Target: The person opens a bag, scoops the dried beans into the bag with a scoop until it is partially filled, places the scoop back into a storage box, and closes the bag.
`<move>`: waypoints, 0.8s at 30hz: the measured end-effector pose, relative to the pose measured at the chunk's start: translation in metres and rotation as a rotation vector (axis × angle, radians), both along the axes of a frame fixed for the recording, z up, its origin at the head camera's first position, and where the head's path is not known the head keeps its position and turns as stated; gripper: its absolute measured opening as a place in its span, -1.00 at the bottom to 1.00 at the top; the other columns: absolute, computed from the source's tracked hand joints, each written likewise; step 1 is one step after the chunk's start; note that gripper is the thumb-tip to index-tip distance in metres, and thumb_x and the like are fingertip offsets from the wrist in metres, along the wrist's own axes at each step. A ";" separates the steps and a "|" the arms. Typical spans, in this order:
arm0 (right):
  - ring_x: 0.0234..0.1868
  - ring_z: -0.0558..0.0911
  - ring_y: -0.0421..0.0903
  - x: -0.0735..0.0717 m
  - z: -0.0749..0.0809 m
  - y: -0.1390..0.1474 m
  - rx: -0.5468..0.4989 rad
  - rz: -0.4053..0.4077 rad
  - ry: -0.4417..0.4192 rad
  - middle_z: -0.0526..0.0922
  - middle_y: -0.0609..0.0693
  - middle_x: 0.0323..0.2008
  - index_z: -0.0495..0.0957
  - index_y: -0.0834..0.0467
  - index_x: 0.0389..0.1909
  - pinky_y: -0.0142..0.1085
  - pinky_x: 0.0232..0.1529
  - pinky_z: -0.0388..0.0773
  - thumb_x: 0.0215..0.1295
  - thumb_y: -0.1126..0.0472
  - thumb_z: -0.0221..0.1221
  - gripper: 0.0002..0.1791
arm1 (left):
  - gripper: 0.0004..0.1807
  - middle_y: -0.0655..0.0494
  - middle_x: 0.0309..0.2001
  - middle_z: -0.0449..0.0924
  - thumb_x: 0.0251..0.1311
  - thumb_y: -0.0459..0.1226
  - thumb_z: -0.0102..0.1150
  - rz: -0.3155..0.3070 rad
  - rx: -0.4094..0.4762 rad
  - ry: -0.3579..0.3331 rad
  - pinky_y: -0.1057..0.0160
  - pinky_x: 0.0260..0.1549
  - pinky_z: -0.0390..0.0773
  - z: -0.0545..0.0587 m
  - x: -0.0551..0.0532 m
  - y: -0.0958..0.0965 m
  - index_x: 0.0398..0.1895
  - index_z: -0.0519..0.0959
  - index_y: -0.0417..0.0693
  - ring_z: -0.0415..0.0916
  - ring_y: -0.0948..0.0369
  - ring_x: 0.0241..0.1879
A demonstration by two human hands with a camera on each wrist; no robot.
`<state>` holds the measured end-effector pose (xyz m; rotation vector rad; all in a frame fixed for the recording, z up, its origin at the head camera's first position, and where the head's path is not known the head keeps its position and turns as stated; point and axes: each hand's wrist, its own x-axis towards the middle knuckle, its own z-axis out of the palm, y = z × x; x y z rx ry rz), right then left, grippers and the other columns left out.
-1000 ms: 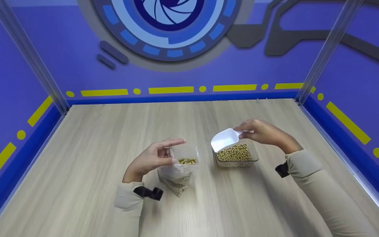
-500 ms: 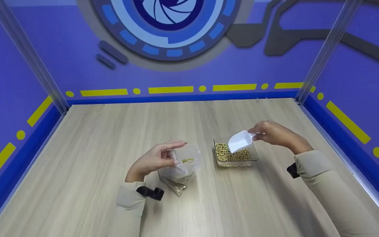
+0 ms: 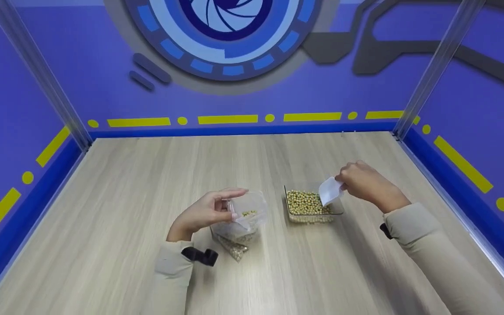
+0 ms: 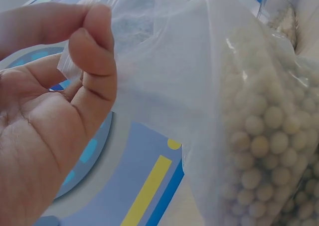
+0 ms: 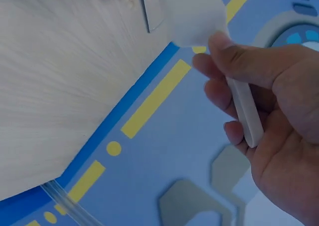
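My left hand pinches the mouth of a clear plastic bag between thumb and fingers. The bag's mouth gapes, and its lower part bulges with round, dry, yellowish peas. To the right, a clear rectangular container holds more of these peas. My right hand grips a white scoop by its handle, seen plainly in the right wrist view. In the head view the scoop is tilted steeply, tip down, at the peas on the container's right side. Whether the tip is sunk in them is hard to tell.
Bag and container stand apart on a light wood-grain table. Blue printed panels border its back, left and right. Each wrist wears a black strap mount.
The right hand has carried the scoop rightward over the container and turned it tip down. The left hand shifted slightly with the bag, whose mouth tilted, then stayed still.
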<state>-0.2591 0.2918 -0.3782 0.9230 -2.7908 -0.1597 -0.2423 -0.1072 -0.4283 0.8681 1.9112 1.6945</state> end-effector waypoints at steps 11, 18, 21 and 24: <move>-0.53 0.57 0.04 0.007 -0.009 -0.020 0.151 -0.095 0.110 0.66 0.13 -0.55 0.66 0.30 -0.51 -0.10 -0.41 0.53 -0.14 0.42 0.43 -0.86 | -0.31 -0.19 0.43 0.14 0.12 -0.50 0.16 0.017 -0.034 0.031 0.47 -0.40 0.50 0.000 0.000 -0.002 0.38 0.27 -0.26 0.40 0.43 -0.48; -0.61 0.54 0.05 0.005 -0.013 -0.027 0.143 -0.090 0.149 0.60 0.15 -0.65 0.62 0.30 -0.62 -0.10 -0.50 0.45 0.02 0.45 0.29 -0.90 | -0.32 -0.23 0.31 0.30 0.12 -0.49 0.16 0.012 -0.031 0.057 0.49 -0.48 0.40 0.001 0.001 -0.002 0.38 0.28 -0.25 0.31 0.42 -0.53; -0.59 0.56 0.06 0.003 -0.013 -0.027 0.128 -0.110 0.084 0.62 0.17 -0.61 0.62 0.32 -0.56 -0.09 -0.46 0.48 0.05 0.43 0.29 -0.93 | -0.33 -0.26 0.29 0.32 0.13 -0.50 0.15 0.009 -0.029 0.065 0.48 -0.48 0.41 0.001 0.001 -0.002 0.38 0.28 -0.27 0.30 0.43 -0.54; -0.55 0.58 0.07 -0.001 -0.014 -0.025 0.076 -0.137 -0.005 0.64 0.18 -0.56 0.63 0.35 -0.50 -0.06 -0.41 0.51 0.05 0.43 0.28 -0.96 | -0.33 -0.25 0.29 0.32 0.12 -0.49 0.16 0.014 -0.028 0.070 0.49 -0.48 0.40 0.001 0.001 -0.002 0.37 0.29 -0.26 0.29 0.43 -0.55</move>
